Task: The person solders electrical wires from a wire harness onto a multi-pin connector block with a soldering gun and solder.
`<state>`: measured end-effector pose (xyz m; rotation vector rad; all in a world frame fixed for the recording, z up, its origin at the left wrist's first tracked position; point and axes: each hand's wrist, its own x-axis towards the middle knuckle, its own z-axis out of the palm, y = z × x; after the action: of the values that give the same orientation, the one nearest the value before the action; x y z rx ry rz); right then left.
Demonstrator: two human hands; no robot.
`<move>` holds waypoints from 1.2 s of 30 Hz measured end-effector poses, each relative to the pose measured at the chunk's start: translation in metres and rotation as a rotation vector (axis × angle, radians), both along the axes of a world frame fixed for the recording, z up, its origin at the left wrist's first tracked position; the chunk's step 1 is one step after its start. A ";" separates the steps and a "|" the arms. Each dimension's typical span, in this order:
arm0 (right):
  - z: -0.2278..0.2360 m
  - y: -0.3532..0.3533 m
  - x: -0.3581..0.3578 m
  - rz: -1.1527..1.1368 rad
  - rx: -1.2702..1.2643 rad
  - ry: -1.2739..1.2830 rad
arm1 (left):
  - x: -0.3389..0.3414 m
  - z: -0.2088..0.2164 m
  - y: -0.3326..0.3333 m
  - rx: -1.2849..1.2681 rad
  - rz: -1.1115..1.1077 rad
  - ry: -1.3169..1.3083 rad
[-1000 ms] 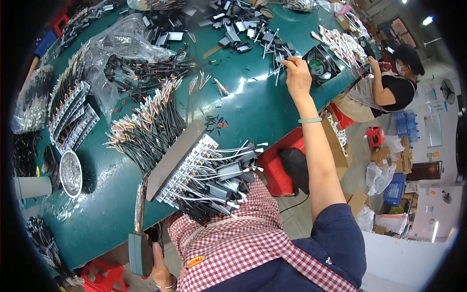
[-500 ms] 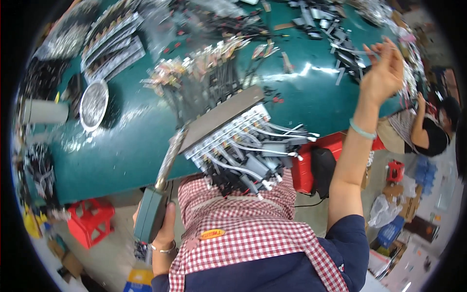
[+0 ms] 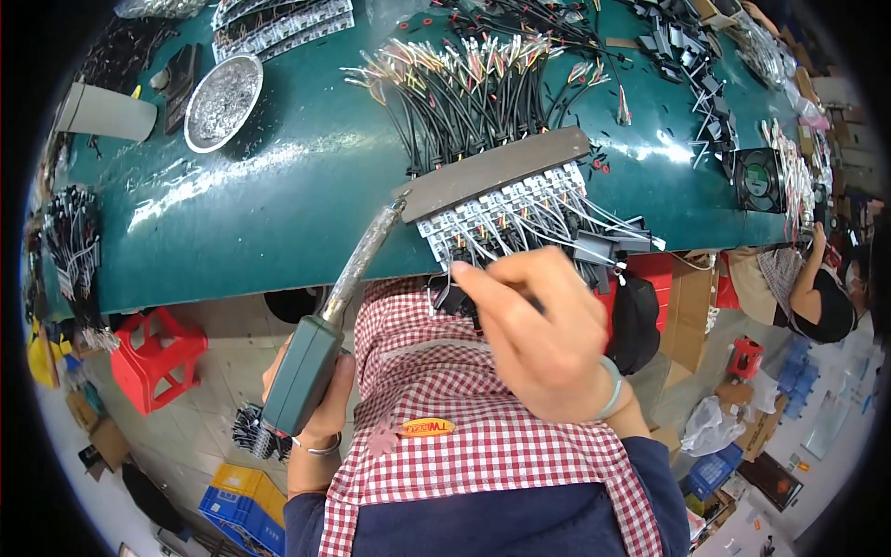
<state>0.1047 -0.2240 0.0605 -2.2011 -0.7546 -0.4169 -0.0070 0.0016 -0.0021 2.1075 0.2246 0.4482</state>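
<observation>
The left hand (image 3: 327, 408), its grip clenched around the green handle of a soldering iron (image 3: 357, 260), holds the same pose as half a second ago. The iron's tip is again at the left end of a brown bar (image 3: 497, 172); whether the two touch is too fine to tell. The bar lies across black cables (image 3: 464, 111), with a row of white circuit boards (image 3: 506, 209) along its near side. The right hand (image 3: 543, 325), earlier stretched out toward loose black pieces (image 3: 682, 46), is now back in front of a checked apron (image 3: 520, 455), thumb and forefinger together just below the boards' left end. Whether that grip grasps anything cannot be told. Farther right, a square fan (image 3: 759, 181) now shows whole.

The near edge of the green counter (image 3: 278, 204) runs from above a red stool (image 3: 158, 362) at left, past the apron, toward a co-worker (image 3: 817, 292) at right. A broad open stretch lies between a silver-filled dish (image 3: 223, 102) and the iron. At center, white wires (image 3: 534, 227) trail from the boards across the near edge, while cable ends crowd the far side. Right of the bar, more open room reaches to the fan.
</observation>
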 end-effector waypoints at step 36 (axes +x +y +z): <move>-0.073 0.028 -0.006 -0.241 -0.125 -0.057 | 0.013 0.007 0.014 0.034 -0.366 0.022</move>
<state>0.0990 -0.1955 -0.0129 -2.4171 -0.5600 -0.5681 0.0058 0.0160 0.0053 2.1278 -0.1571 0.2111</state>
